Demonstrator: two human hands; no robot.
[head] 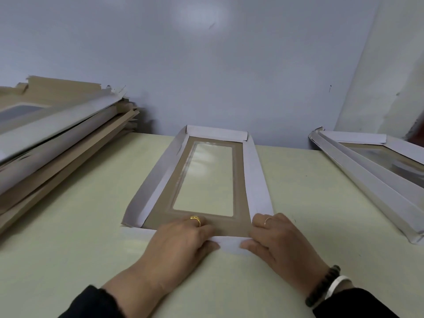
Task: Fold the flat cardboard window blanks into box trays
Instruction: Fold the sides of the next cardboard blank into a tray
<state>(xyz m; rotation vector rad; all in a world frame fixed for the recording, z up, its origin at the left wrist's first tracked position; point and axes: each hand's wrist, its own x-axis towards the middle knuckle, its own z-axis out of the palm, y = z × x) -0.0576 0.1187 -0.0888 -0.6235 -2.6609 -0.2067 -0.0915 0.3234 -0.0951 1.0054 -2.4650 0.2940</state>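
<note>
Head view: in the centre of the frame a brown cardboard window blank with white flaps and a clear film pane (202, 180) lies on the pale yellow-green table (309, 226), running away from the person toward the blue-grey wall (206, 65). Its two long side flaps and the far end flap are already raised or folded inward; the near end flap (229, 245), a white strip at lower centre, lies flat on the table.

The left hand (183, 239) rests on the brown border just below the pane, its fingers extended and pressing down, its thumb beside the white strip. The right hand (275, 237) lies at the near right corner, fingers flat over the corner and the end of the right side flap, thumb on the white strip. Neither hand pinches anything; both press flat.

Judging from this, the step in hand is the last wall: creasing up the near end flap. The next move calls for holding the base down while the thumbs lift the strip along its score, then tucking the corners so that the walls stay up.

At the left of the frame sits a stack of flat brown and white blanks (57, 138); at the right edge, a pile of folded white trays (378, 171).
</note>
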